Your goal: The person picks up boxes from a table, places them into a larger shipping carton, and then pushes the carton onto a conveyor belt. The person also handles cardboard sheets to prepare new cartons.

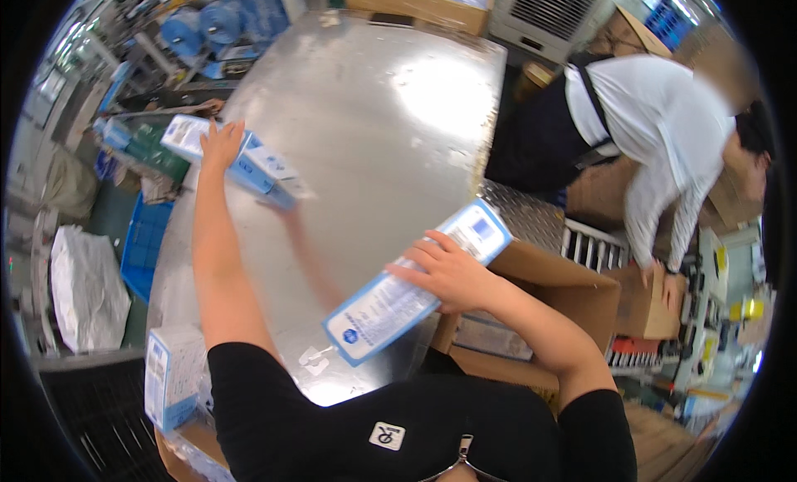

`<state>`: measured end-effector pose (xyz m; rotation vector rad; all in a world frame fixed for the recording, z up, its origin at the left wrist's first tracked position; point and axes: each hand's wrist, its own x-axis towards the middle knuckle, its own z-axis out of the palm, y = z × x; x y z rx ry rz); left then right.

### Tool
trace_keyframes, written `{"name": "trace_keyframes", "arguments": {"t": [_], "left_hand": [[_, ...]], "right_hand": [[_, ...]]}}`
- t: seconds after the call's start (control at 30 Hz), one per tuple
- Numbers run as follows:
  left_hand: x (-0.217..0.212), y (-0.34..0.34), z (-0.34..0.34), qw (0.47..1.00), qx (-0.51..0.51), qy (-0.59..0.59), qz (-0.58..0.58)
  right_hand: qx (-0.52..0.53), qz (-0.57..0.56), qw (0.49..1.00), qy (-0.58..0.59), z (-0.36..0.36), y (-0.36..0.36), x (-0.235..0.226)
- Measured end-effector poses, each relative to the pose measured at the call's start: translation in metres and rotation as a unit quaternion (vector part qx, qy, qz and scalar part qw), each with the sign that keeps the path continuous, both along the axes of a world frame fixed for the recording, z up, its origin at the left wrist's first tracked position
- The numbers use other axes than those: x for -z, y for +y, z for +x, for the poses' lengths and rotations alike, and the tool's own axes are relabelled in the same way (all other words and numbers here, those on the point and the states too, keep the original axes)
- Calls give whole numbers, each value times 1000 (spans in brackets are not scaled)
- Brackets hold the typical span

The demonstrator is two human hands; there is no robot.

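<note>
My left hand reaches across the metal table to its left edge. Its fingers are closed over a white and blue carton box, which lies slanted there. With my right hand I grip a second long white and blue box, fingers over its upper side and palm at its near edge. This box is tilted up to the right, between the table and an open cardboard box. Inside the cardboard box lies a flat pale package, partly hidden by my right arm.
At lower left another white and blue box stands near a carton with clear plastic. A blue crate and white sack are beyond the table's left edge. At right, a co-worker bends over a brown carton on a roller conveyor.
</note>
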<state>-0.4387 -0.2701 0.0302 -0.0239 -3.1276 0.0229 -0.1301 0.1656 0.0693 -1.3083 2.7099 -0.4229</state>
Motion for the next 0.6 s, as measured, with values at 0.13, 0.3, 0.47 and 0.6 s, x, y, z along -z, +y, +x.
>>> {"name": "trace_keyframes", "arguments": {"t": [0.13,0.3,0.47,0.6], "left_hand": [[46,76,89,960,206,157,104],[-41,120,261,868,411,-80,265],[-81,194,284,906,347,54,234],[-34,249,256,936,318,-35,149]], "right_hand": [[8,19,1000,-10,-3,10,11],[-13,64,998,7,-3,-1,6],[-21,0,998,65,29,-12,21],[35,-50,997,52,76,25,-22]]}}
